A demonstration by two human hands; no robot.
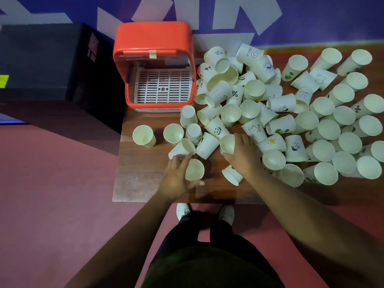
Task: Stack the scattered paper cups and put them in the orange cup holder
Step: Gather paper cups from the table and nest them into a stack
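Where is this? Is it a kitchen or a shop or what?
Hard to say for sure. It looks like a staged indoor work area, not a kitchen: a small wooden table heaped with paper cups, an orange cup holder, a pink floor and a purple patterned wall.

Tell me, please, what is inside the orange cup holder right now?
Inside the orange cup holder only a white slatted tray shows, with no cups on it. The raised lid hides the space at the very back.
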